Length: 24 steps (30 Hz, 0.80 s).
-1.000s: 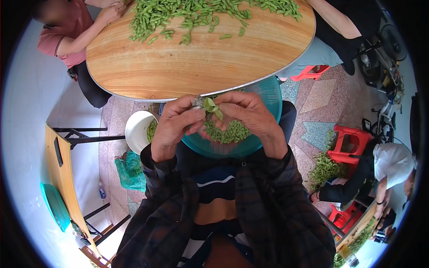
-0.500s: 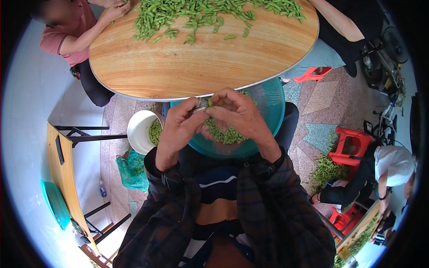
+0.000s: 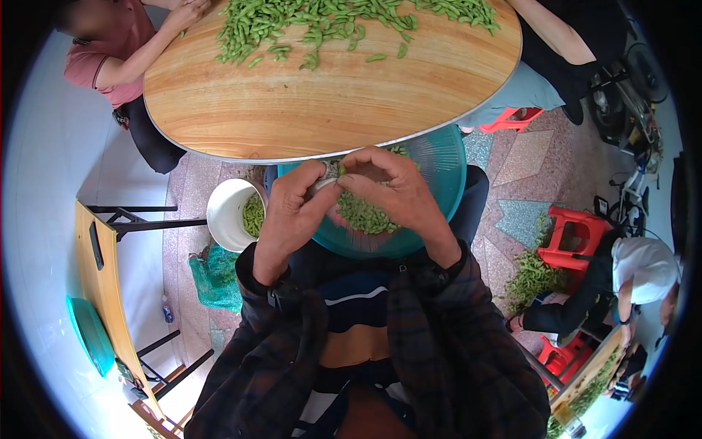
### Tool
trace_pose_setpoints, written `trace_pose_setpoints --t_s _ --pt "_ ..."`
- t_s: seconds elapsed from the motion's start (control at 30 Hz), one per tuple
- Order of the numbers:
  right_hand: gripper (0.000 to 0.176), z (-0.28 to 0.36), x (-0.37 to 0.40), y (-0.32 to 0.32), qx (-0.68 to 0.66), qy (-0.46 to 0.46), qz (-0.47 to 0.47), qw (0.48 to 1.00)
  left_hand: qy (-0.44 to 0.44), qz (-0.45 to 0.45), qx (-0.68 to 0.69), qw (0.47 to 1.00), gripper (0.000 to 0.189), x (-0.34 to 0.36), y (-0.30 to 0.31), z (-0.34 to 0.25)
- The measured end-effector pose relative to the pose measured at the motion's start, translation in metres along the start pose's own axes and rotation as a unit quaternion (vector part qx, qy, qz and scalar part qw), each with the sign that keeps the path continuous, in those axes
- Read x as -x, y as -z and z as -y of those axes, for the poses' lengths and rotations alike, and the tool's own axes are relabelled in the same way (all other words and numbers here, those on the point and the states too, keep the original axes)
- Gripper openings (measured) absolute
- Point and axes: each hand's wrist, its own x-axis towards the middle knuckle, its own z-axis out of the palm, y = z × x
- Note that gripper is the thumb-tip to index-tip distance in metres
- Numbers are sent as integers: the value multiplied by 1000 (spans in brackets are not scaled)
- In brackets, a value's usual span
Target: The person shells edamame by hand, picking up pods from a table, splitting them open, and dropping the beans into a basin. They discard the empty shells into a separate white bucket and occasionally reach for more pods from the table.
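My left hand (image 3: 291,212) and my right hand (image 3: 395,192) meet over a teal basket (image 3: 446,161) on my lap. Between their fingertips they pinch a small green bean pod (image 3: 341,171), and the left thumb carries a metal piece. Shelled green beans (image 3: 365,216) lie in the basket below the hands. A heap of green pods (image 3: 329,22) covers the far part of the round wooden table (image 3: 329,102).
A white bucket (image 3: 228,216) with pods stands on the floor at my left, next to a green net bag (image 3: 212,282). Other people sit at the table's far left and right. Another person crouches by red stools (image 3: 578,234) and a pod heap (image 3: 534,274) at right.
The open pod halves seen between my fingers a second ago are gone; only a small green tip shows now. Both hands have closed in and shifted slightly up over the basket.
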Motion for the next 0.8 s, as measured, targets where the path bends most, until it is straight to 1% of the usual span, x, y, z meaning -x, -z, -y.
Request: trace_pose_setpoints --t_s 0.13,0.2,0.23,0.3,0.33,0.4,0.43,0.5,0.6,0.73,0.8 --pt "22 2 2 3 -19 9 7 1000 16 17 50 998 13 1 -2 -1" --pt "20 0 2 5 120 85 4 989 33 30 68 997 13 1 -1 4" --pt "20 1 1 6 120 85 3 989 33 31 68 997 13 1 1 2" --pt "23 2 1 7 104 134 9 985 74 41 130 988 10 2 3 -3" --pt "23 1 2 7 104 134 8 986 74 41 130 988 10 2 5 -3" --pt "23 -1 3 7 5 64 33 997 100 64 186 975 7 0 8 0" --pt "23 -2 3 8 4 64 32 997 100 64 185 975 7 -1 7 2" --pt "23 -4 3 10 -11 61 45 997 104 52 247 962 6 -2 4 8" --pt "22 -3 4 9 -27 51 46 997 95 52 265 958 6 -2 2 13" --pt "21 -4 5 7 7 36 25 999 104 59 256 959 6 -2 2 15" --pt "21 -7 5 7 14 10 20 1000 115 61 246 960 7 -2 2 16"
